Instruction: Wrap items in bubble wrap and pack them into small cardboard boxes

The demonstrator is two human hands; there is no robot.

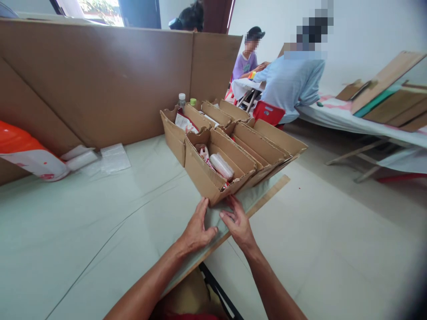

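Several open cardboard boxes (196,178) stand joined in a cluster near the right edge of the table. At the near corner of the closest box, my left hand (197,229) touches the wall with its fingers stretched and thumb apart. My right hand (238,222) rests against the box's lower right side, fingers extended and holding nothing. Inside that box lie a clear plastic-wrapped roll (222,166) and some red-and-white packets (205,155). Another red-and-white packet (186,123) sits in the box behind it, beside a clear bottle with a white cap (182,100).
A tall cardboard panel (133,80) stands along the back of the table (100,222). On the left are an orange-and-white bag (30,153) and clear plastic packets (115,158). Beyond, people sit at other tables, one in a light blue shirt (287,84) by a red chair (268,113).
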